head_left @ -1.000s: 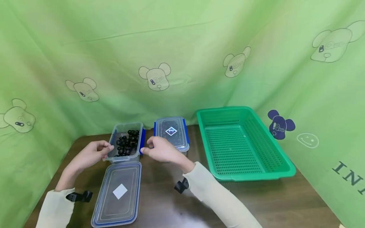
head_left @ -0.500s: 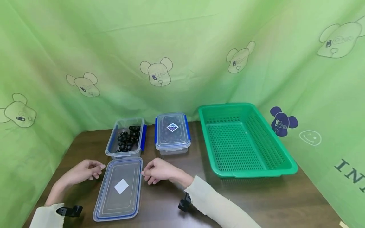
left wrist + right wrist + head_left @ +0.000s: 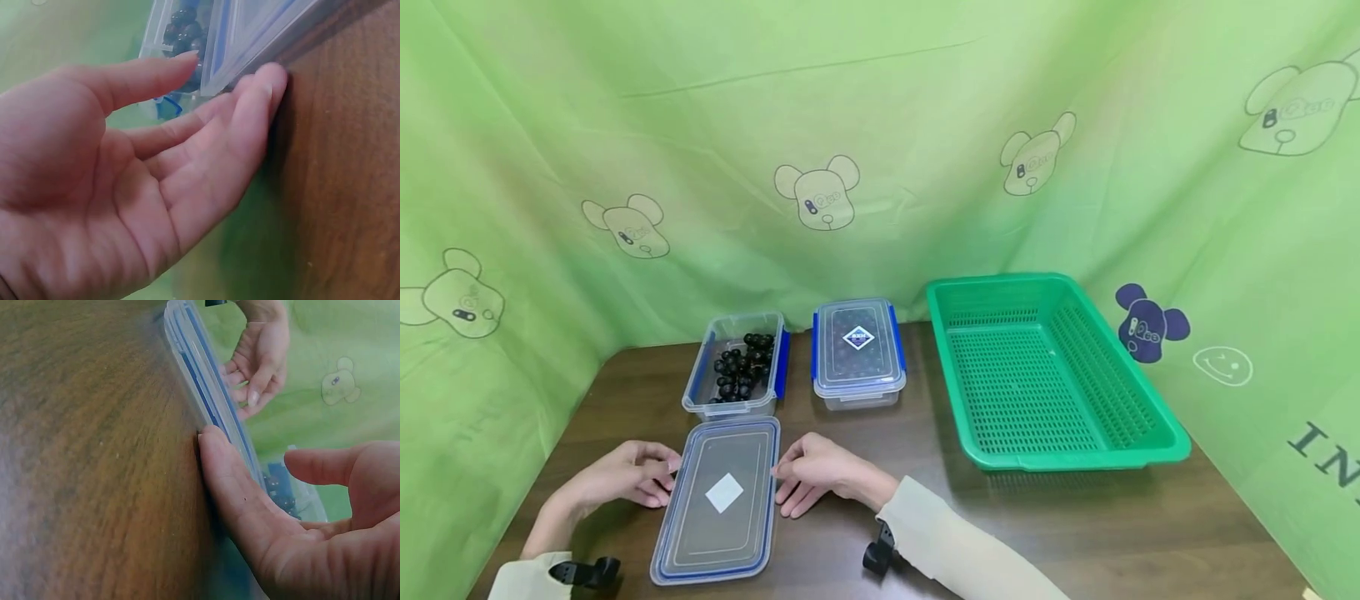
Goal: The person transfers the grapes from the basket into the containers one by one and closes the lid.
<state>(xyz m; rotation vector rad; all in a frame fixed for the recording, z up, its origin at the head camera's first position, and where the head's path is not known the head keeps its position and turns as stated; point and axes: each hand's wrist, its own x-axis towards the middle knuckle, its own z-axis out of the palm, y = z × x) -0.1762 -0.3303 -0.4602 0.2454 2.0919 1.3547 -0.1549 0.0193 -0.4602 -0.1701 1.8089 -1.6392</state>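
A clear plastic lid [image 3: 718, 546] with a blue seal and a white diamond label lies flat on the table. My left hand [image 3: 625, 475] is at its left edge. In the left wrist view the fingers [image 3: 259, 103] meet the edge while the thumb stands away. At the right edge is my right hand [image 3: 812, 471]; its fingertips [image 3: 215, 440] touch the lid's side, with the thumb apart. Just behind the lid stands an uncovered clear food container [image 3: 730, 409] with blue side clips, holding dark grapes [image 3: 743, 371].
A second food container [image 3: 859, 367], lidded and blue-clipped, stands to the right of the uncovered one. Farther right is a large green plastic basket [image 3: 1015, 392]. Behind the brown wooden table [image 3: 1000, 533] hangs a green curtain [image 3: 910, 150] with bear-head prints.
Both hands have come from the grape container's rim toward me, down to the lid's two sides. In the last half second they have closed in on its edges. The lid stays on the table.
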